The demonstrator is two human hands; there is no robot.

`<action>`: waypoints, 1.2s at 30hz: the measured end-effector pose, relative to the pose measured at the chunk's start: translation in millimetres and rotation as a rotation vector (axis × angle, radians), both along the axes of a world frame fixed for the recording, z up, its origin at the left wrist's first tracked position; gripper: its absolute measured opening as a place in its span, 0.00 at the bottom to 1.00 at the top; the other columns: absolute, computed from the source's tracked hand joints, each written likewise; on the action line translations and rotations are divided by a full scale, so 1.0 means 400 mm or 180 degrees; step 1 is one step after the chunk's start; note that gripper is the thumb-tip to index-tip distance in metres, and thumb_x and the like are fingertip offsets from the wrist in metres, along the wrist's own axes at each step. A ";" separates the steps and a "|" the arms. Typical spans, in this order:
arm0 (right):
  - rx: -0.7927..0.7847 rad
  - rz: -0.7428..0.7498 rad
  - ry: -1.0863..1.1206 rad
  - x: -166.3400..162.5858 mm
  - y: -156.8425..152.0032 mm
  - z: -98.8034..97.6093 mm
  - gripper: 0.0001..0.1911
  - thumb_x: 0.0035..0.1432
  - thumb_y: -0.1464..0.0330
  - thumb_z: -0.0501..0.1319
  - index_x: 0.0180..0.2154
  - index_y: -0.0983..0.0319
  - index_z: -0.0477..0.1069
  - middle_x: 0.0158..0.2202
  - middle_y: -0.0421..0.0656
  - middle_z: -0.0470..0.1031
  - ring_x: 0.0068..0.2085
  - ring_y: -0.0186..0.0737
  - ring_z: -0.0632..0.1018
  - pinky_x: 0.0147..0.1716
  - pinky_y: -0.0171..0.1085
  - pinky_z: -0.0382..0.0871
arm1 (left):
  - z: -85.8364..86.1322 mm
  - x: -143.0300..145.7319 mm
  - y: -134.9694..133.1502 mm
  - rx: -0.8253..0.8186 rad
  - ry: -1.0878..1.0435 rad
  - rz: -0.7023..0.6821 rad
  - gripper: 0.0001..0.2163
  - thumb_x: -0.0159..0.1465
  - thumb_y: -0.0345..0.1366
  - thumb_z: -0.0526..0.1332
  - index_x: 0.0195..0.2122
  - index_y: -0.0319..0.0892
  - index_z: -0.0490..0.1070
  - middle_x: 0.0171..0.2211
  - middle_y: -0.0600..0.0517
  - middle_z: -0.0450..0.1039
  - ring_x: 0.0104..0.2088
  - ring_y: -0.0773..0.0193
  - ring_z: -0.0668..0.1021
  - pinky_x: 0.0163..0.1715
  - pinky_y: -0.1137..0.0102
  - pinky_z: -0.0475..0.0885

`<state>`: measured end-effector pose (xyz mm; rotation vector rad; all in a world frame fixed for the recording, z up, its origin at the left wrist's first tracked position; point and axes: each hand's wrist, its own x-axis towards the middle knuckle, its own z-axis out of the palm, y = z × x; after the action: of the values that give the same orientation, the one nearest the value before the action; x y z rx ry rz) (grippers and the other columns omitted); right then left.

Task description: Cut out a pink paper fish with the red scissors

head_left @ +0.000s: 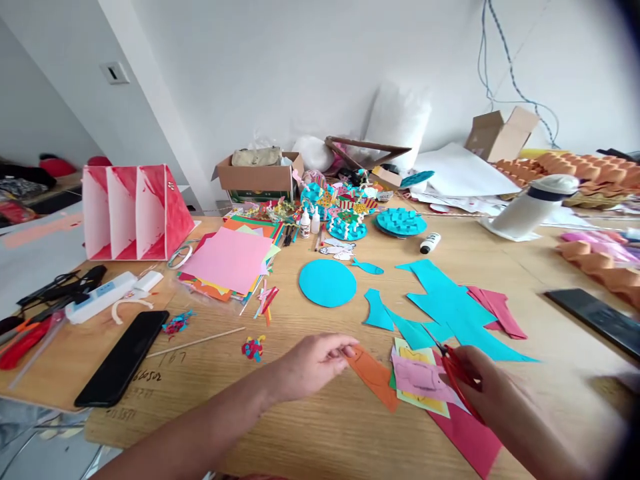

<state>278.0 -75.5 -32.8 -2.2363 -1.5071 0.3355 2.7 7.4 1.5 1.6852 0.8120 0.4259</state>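
My left hand (315, 363) pinches the upper left corner of an orange piece of paper (374, 379) that has faint pencil lines on it. In my right hand (493, 393) is a pair of red-handled scissors (457, 377), its blades pointing up and left over blue paper offcuts (450, 303). Under the scissors lies a stack of drawn-on pink and yellow paper (415, 375), with a crimson sheet (470, 433) beneath. Farther off are a blue paper circle (327, 283) and a small blue paper fish (369, 267).
A stack of coloured sheets (227, 260) lies at left, near a black phone (123, 360) and a thin wooden stick (195, 342). Glue bottles (305, 224) and blue paper crafts (400, 221) stand at the back. Another dark phone (597, 320) is at right.
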 end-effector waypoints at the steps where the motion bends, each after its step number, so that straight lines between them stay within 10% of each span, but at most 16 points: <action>1: -0.0287 0.0058 0.0017 0.010 -0.010 -0.011 0.12 0.45 0.55 0.57 0.29 0.56 0.66 0.19 0.40 0.76 0.18 0.43 0.74 0.16 0.34 0.61 | -0.016 0.023 -0.002 -0.0070 0.0038 -0.0154 0.18 0.58 0.29 0.52 0.50 0.41 0.67 0.44 0.45 0.72 0.38 0.62 0.74 0.37 0.70 0.68; 7: -0.0231 0.0035 0.0034 0.026 -0.042 -0.050 0.10 0.51 0.59 0.54 0.35 0.56 0.65 0.30 0.43 0.79 0.27 0.46 0.78 0.21 0.35 0.64 | -0.061 0.136 0.005 0.1616 0.0332 -0.0713 0.20 0.54 0.28 0.59 0.49 0.44 0.65 0.46 0.45 0.69 0.48 0.55 0.68 0.49 0.62 0.61; 14: -0.0155 0.0095 0.0164 0.030 -0.030 -0.067 0.10 0.50 0.63 0.55 0.36 0.57 0.63 0.36 0.44 0.78 0.32 0.45 0.79 0.24 0.35 0.67 | -0.093 0.238 -0.004 0.2758 0.1106 -0.0998 0.20 0.50 0.46 0.64 0.39 0.37 0.67 0.38 0.43 0.67 0.41 0.52 0.67 0.39 0.61 0.66; 28: -0.0045 0.0384 0.0228 0.011 0.004 -0.041 0.04 0.51 0.63 0.53 0.28 0.56 0.62 0.26 0.40 0.75 0.26 0.43 0.76 0.23 0.35 0.64 | -0.136 0.262 0.008 0.2635 0.1233 -0.0859 0.23 0.48 0.48 0.65 0.39 0.39 0.66 0.37 0.45 0.67 0.40 0.53 0.67 0.38 0.62 0.64; 36: 0.0197 0.0301 0.0643 -0.002 -0.013 0.044 0.08 0.49 0.60 0.56 0.28 0.58 0.65 0.21 0.38 0.72 0.23 0.37 0.72 0.21 0.32 0.64 | -0.091 0.230 0.022 0.1861 0.0438 -0.0507 0.25 0.55 0.48 0.59 0.50 0.39 0.63 0.44 0.42 0.67 0.45 0.53 0.68 0.45 0.62 0.62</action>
<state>277.3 -80.5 -15.1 -2.0210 -1.4968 0.5199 94.7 16.4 -34.8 2.3257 0.6804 0.4681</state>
